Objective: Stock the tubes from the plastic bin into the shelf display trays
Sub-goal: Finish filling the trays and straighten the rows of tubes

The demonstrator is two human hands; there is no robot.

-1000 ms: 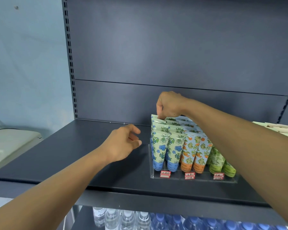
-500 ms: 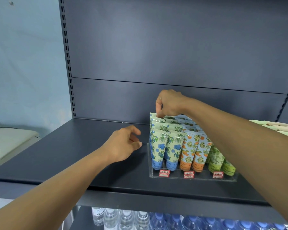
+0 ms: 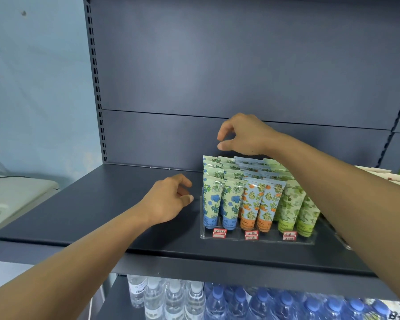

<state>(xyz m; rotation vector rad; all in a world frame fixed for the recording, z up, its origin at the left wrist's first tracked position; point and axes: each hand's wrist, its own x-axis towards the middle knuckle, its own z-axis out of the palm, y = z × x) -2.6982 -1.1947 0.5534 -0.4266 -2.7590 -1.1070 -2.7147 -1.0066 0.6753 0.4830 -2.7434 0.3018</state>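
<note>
Now our right hand (image 3: 243,137) hovers empty, fingers loosely apart, above the back-row tubes (image 3: 214,166); left hand (image 3: 169,202) empty, loosely curled. Bumping tubes could topple the packed rows.

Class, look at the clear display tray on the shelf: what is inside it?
The clear display tray holds upright rows of blue-flowered tubes, orange-patterned tubes and green-leafed tubes. The right arm covers the back right rows.

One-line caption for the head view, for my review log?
Right hand hovers empty above floral tubes in the clear display tray; left hand waits loosely curled over the shelf.
</note>
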